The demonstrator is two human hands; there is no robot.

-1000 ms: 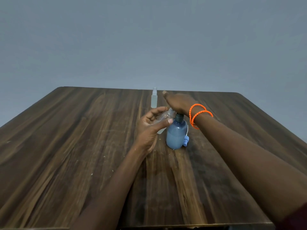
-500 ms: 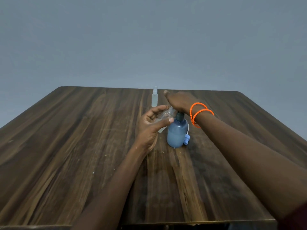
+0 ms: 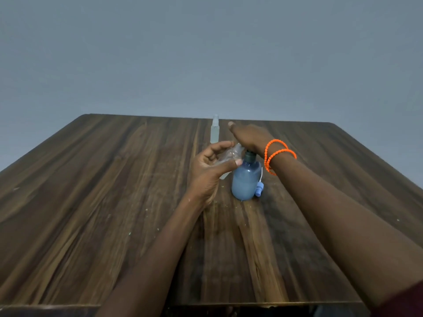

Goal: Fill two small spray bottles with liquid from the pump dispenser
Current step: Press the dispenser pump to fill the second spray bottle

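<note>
The left hand [image 3: 209,170] curls round a clear little bottle [image 3: 225,159]; the right hand [image 3: 248,137] lies flat on the blue pump bottle [image 3: 245,183], mid-table [image 3: 91,202]; another little bottle [image 3: 215,131] stands near the far edge.

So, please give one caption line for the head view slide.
Left hand holds a clear spray bottle at the blue pump dispenser while right hand presses its top.

Left grip [image 3: 211,170] curled, right grip [image 3: 248,137] flat
</note>
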